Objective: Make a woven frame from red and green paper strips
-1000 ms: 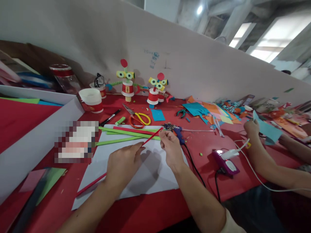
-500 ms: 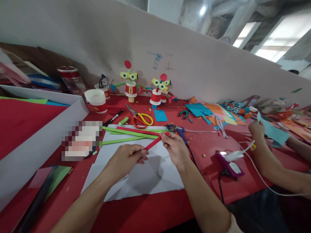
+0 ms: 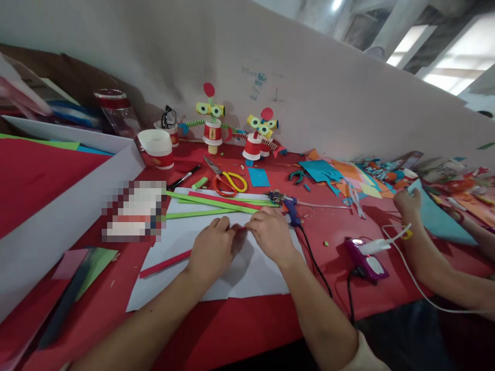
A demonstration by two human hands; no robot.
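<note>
Low over the white paper (image 3: pixel 170 234), my left hand (image 3: pixel 215 248) and my right hand (image 3: pixel 270 234) pinch a red paper strip (image 3: pixel 166 263) between them. Its long end runs out from under my left hand toward the lower left. Only a short bit of red shows between my fingertips, which partly hide the hold. Just beyond my hands lie green paper strips (image 3: pixel 209 204) and another red strip. A hot glue gun (image 3: pixel 291 210) rests behind my right hand, its black cord trailing toward me.
Red-and-yellow scissors (image 3: pixel 226 181), a pen (image 3: pixel 185 176) and a blue paper piece (image 3: pixel 259 178) lie farther back. Two paper-cup figures (image 3: pixel 212 131) stand by the wall. Stacked paper cups (image 3: pixel 155 149) are left; a power socket (image 3: pixel 366 257) and a co-worker's hand (image 3: pixel 408 203) holding blue paper are right.
Both hands have come down onto the white paper and closer together. The red strip's long end now extends left of my left hand. The co-worker's blue paper has shifted.
</note>
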